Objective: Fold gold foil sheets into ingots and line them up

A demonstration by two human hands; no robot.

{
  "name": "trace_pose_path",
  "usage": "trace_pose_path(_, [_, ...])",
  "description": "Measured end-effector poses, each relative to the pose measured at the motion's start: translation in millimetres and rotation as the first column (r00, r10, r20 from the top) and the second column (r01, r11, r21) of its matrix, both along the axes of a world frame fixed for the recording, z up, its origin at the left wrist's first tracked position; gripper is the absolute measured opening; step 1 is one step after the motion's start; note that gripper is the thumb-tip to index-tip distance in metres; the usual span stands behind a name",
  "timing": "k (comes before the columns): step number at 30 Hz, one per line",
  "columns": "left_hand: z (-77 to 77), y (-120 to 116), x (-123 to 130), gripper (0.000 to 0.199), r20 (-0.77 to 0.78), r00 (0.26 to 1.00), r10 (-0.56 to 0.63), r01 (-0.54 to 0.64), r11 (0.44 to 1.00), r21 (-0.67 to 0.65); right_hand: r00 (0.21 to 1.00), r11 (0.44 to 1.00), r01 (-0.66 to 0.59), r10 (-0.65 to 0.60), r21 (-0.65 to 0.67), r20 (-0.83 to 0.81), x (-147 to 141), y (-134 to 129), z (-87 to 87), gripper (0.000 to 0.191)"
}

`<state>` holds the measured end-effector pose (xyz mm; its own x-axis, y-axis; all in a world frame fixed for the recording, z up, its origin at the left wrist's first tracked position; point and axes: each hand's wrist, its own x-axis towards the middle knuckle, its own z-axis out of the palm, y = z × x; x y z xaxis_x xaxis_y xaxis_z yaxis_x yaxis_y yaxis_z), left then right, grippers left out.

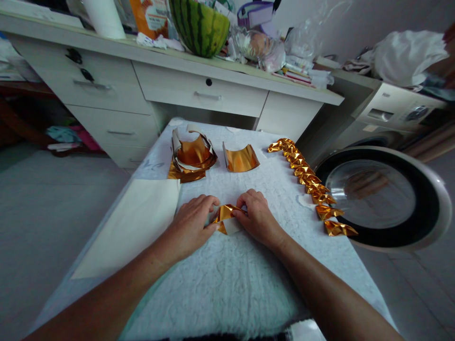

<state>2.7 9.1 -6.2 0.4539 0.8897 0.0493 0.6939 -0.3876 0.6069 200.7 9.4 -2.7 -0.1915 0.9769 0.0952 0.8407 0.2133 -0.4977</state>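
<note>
A partly folded sheet of gold foil paper [227, 213] lies on the cloth-covered table, its white back showing along the near side. My left hand [197, 215] pinches its left end between thumb and fingers. At the opposite end, my right hand [258, 213] grips the paper, thumb pressed on top. Just beyond my hands rests a single curled gold sheet [242, 159]. To its left is a stack of curled gold sheets [194, 154] with white backs. Folded gold foil pieces [307, 179] form a curved row along the table's right side.
A large pale paper sheet [131, 227] covers the table's left part. Behind stands a white desk [199, 94] with a cut watermelon [201, 28], plastic bags and a paper roll [104, 19]. The open round door [384, 196] of a washing machine reaches close to the table's right edge.
</note>
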Motion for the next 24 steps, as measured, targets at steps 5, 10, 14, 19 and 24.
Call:
trace_pose_path(5, [3.4, -0.2, 0.6, 0.028, 0.029, 1.0, -0.011, 0.012, 0.999, -0.037, 0.974, 0.997, -0.036, 0.021, -0.062, -0.225, 3.3, -0.7, 3.6, 0.01])
trace_pose_path(10, [9.2, -1.1, 1.9, 0.03, 0.281, 0.959, 0.037, 0.014, 0.984, -0.177, 0.868, 0.986, -0.006, -0.078, -0.167, -0.491, 9.8, 3.0, -1.0, 0.008])
trace_pose_path(14, [16.0, 0.0, 1.7, 0.007, 0.397, 0.917, 0.024, 0.057, 0.98, -0.192, 0.757, 0.976, -0.033, -0.116, -0.215, -0.643, 10.4, 4.2, -2.2, 0.012])
trace_pose_path(19, [17.6, 4.4, -1.4, 0.011, 0.374, 0.922, 0.102, -0.076, 0.994, -0.082, 0.66, 0.959, -0.152, -0.082, -0.24, -0.746, 8.3, 0.3, 1.1, 0.017])
trace_pose_path(24, [12.1, 6.3, -2.3, 0.015, 0.315, 0.94, 0.129, -0.159, 0.985, 0.072, 0.717, 0.96, -0.198, 0.005, -0.196, -0.697, 8.8, -1.8, 1.8, 0.008])
